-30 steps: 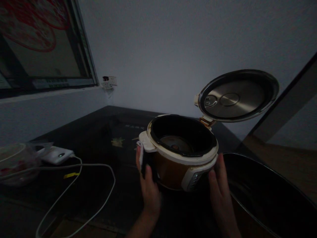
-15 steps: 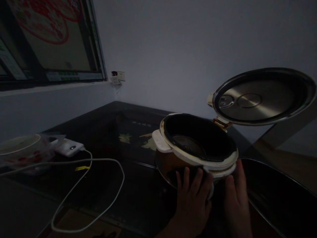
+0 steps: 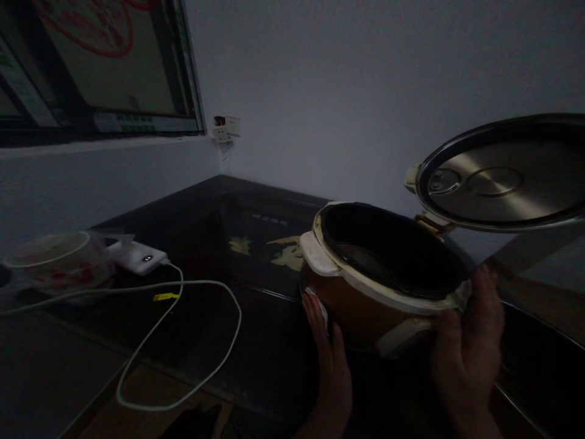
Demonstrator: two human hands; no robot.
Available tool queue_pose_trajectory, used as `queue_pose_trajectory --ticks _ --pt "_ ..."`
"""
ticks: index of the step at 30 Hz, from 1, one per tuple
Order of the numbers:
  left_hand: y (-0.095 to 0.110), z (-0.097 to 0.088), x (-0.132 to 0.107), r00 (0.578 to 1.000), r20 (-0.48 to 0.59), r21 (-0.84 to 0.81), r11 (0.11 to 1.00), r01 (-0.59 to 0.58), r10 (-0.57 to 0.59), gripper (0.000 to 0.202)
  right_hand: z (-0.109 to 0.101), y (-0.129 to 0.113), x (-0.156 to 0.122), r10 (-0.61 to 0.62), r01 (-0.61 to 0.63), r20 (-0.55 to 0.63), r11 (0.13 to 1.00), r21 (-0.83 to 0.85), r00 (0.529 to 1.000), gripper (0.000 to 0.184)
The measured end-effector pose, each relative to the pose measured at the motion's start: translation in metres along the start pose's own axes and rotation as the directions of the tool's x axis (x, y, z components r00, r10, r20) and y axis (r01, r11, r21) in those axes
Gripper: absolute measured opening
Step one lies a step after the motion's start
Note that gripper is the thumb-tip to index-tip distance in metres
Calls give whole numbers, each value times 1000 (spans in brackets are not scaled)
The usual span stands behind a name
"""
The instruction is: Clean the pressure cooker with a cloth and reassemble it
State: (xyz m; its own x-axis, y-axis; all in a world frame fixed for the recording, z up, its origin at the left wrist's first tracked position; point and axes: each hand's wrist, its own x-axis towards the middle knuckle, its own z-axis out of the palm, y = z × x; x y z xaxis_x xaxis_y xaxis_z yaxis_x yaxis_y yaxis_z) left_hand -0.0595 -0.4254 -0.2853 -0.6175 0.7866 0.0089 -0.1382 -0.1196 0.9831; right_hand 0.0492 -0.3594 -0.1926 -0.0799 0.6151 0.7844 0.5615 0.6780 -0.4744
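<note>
The left hand (image 3: 329,371) is pressing a white cloth (image 3: 323,313) against the electric pressure cooker (image 3: 363,311), its fingers' closure unclear. The right hand (image 3: 471,344) is clamping the cooker's right edge. The cooker is resting on the black table (image 3: 269,341).

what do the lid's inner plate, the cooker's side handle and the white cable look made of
Inner plate: metal, probably stainless steel, brushed; it shows fanned, streaky glare. Side handle: probably plastic, fairly matt; pale, moulded-looking, no metallic shine. White cable: likely plastic sheath, smooth; it curves softly.
</note>
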Motion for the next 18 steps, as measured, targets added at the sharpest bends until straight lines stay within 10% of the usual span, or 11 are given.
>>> queue_pose_trajectory --ticks 10,18 --pt "52 -1 33 983 -150 -327 944 54 -108 62 4 5 2 -140 146 73 985 -95 988 53" --pt "29 15 7 1000 -3 -172 985 -28 28 65 5 6 2 -150 154 48 983 -97 988 53"
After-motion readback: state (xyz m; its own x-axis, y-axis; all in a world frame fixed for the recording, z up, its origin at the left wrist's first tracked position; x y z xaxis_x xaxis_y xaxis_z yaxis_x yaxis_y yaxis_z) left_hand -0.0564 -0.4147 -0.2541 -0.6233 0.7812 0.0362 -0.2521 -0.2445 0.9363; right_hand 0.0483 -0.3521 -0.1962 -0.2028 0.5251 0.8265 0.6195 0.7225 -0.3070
